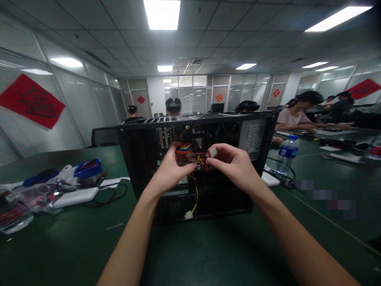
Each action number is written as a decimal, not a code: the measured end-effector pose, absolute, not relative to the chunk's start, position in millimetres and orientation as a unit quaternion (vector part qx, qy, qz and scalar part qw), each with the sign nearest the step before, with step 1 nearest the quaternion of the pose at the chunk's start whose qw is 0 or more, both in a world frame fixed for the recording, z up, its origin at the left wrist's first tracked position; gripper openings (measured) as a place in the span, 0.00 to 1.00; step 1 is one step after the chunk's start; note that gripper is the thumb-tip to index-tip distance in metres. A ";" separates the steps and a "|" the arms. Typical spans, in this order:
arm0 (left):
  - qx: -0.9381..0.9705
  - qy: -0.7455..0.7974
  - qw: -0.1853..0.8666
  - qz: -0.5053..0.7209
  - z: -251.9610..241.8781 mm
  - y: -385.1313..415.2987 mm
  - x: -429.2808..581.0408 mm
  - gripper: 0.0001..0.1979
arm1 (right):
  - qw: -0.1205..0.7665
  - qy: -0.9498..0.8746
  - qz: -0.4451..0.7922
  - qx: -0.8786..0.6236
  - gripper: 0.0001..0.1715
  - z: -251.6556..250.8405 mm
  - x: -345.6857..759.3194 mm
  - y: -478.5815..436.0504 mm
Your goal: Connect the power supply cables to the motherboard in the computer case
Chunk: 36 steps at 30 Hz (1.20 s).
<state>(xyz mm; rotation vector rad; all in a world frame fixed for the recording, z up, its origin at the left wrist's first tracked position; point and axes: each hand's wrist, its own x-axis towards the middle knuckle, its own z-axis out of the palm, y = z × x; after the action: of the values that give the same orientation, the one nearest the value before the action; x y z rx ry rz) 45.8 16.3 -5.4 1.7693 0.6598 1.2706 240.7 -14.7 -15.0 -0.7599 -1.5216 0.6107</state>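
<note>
An open black computer case (137, 159) stands on the green table in front of me. Inside it, my left hand (172, 167) is closed around a bundle of coloured power cables (185, 148). My right hand (230, 159) pinches a white power connector (213, 152) between thumb and fingers, beside the bundle. Red, yellow and black wires (203, 162) bunch up between the two hands. A yellow wire hangs below them, ending in another white connector (188, 215) near the case's lower edge. The power supply (252, 139) sits at the upper right of the case, next to a fan (229, 133).
Left of the case lie a white power strip (77, 197), plastic bags (38, 194) and a blue item with wires (87, 168). A water bottle (287, 155) and black cables stand to the right. Several people sit at tables beyond, one (297, 115) at the right.
</note>
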 end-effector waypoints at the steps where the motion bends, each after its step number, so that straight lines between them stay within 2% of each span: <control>1: 0.706 0.260 0.423 0.504 -5.8 16.3 46.4 0.28 | 0.620 -0.661 0.265 -0.329 0.19 -14.5 241.0 -15.5; 5: 0.681 0.272 0.423 0.533 -6.6 15.6 50.2 0.25 | 0.614 -0.672 0.236 -0.340 0.20 -11.5 247.4 -18.7; 7: 0.652 0.276 0.458 0.538 -6.2 15.0 51.4 0.25 | 0.588 -0.694 0.204 -0.361 0.19 -8.9 255.9 -20.6; 10: 0.597 0.273 0.525 0.541 -4.9 14.1 51.1 0.29 | 0.519 -0.741 0.163 -0.394 0.17 -4.8 272.1 -24.0; 14: 0.549 0.280 0.556 0.558 -3.1 12.4 50.6 0.32 | 0.417 -0.805 0.132 -0.400 0.12 -2.6 283.4 -26.2; 18: 0.548 0.294 0.541 0.567 -1.3 10.6 52.8 0.30 | 0.425 -0.806 0.090 -0.401 0.08 -7.9 275.5 -20.1; 25: 0.603 0.328 0.446 0.574 -6.3 17.4 55.0 0.29 | 0.440 -0.800 0.106 -0.394 0.08 -13.1 261.4 -14.7; 30: 0.684 0.292 0.386 0.546 -6.8 18.1 51.8 0.21 | 0.440 -0.812 0.105 -0.369 0.12 -7.4 264.4 -21.4; 33: 0.720 0.294 0.343 0.526 -2.0 10.2 51.9 0.19 | 0.460 -0.804 0.114 -0.359 0.22 -9.7 261.5 -21.7; 36: 0.725 0.295 0.341 0.521 1.7 2.1 53.5 0.20 | 0.396 -0.836 0.125 -0.359 0.29 -13.4 255.5 -20.8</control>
<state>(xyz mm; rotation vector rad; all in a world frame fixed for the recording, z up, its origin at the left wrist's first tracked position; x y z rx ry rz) 53.5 2.1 1.7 1.8864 0.7674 1.3551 255.5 -20.8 -13.4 -0.9091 -2.1177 0.3163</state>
